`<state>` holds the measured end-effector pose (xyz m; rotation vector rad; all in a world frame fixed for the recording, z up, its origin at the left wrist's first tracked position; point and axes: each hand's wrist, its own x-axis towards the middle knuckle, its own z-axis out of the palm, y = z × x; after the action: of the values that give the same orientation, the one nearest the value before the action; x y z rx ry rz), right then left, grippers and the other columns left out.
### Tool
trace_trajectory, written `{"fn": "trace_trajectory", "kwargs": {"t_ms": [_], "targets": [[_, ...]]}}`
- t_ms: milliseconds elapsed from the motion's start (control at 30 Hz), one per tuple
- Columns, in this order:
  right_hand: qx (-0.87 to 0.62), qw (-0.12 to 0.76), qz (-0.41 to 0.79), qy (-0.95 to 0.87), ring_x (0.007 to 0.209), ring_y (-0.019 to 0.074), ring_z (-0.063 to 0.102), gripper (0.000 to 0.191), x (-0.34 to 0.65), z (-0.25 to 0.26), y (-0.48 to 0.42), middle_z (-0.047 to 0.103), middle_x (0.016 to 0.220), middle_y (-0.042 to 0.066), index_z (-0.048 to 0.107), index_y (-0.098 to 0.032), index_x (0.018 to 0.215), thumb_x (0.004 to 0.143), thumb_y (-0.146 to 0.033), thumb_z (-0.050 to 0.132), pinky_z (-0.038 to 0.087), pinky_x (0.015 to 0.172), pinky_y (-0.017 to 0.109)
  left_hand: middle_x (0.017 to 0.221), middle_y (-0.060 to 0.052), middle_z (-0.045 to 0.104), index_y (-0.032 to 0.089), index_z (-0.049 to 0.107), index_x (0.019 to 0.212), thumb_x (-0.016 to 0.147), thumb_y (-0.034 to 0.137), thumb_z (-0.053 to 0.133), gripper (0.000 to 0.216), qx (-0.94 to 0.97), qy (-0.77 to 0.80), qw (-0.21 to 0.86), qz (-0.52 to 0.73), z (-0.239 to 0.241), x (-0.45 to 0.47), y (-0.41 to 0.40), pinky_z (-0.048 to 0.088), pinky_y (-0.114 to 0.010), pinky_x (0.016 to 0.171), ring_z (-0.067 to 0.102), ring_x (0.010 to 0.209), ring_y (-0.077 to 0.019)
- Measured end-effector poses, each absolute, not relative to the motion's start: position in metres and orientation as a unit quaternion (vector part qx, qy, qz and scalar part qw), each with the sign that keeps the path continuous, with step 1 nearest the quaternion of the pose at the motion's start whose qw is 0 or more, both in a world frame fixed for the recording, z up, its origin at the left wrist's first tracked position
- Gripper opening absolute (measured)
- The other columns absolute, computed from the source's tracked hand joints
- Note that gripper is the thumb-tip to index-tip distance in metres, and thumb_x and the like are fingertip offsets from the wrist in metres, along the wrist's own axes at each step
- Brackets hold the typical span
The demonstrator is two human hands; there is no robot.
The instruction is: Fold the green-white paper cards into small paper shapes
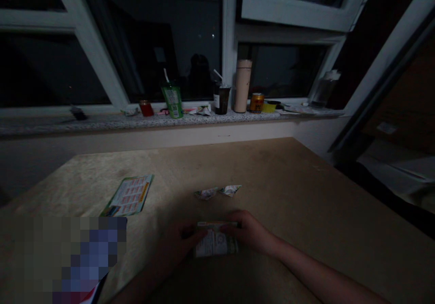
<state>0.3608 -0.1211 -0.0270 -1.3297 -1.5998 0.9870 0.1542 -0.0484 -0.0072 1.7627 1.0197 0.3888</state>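
A printed sheet of paper, folded along its far edge, lies flat near the front of the table between my hands. My left hand grips its left side, thumb on top. On the right edge my right hand pinches the paper near the fold, fingers closed. Just beyond the hands are two small folded paper pieces, pointed in shape, the right-hand piece almost touching the left one. The scene is dim, and the fingers under the paper are hidden.
A printed leaflet lies on the table at left, above a blurred-out area. Along the windowsill stand a green cup, a dark cup with a straw, a pink flask, an orange can and a red jar.
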Motion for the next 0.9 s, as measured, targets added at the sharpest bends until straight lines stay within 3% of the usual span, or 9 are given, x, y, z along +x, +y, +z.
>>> {"fn": "trace_trajectory", "kwargs": {"t_ms": [233,433,900], "targets": [[-0.52,0.43,0.443,-0.59,0.059,0.0107,0.042,0.023,0.359,-0.028,-0.1204,0.05,0.066,-0.002,0.061,-0.015,0.074,0.084,-0.035,0.057,0.034,0.052,0.021,0.065,0.0,0.065,0.017,0.069,0.076,0.079,0.048,0.054,0.034,0.742,0.438,0.485,0.147,-0.005,0.1552,-0.0489,0.04,-0.026,0.053,0.059,0.063,-0.0205],[-0.52,0.428,0.451,-0.586,0.056,0.0103,0.04,0.033,0.3596,-0.0316,-0.12,0.046,0.06,-0.002,0.06,-0.014,0.068,0.085,-0.042,0.055,0.031,0.049,0.021,0.06,0.0,0.061,0.017,0.067,0.068,0.079,0.05,0.054,0.037,0.746,0.448,0.469,0.151,-0.0055,0.1562,-0.0499,0.038,-0.025,0.052,0.057,0.061,-0.0198],[-0.534,0.42,0.438,-0.588,0.055,0.0104,0.042,0.035,0.3591,-0.0314,-0.1196,0.048,0.06,-0.002,0.058,-0.015,0.066,0.084,-0.044,0.054,0.032,0.049,0.022,0.072,-0.001,0.069,0.019,0.072,0.08,0.081,0.05,0.052,0.037,0.755,0.442,0.461,0.146,-0.0068,0.155,-0.0477,0.044,-0.027,0.059,0.062,0.07,-0.023]]}}
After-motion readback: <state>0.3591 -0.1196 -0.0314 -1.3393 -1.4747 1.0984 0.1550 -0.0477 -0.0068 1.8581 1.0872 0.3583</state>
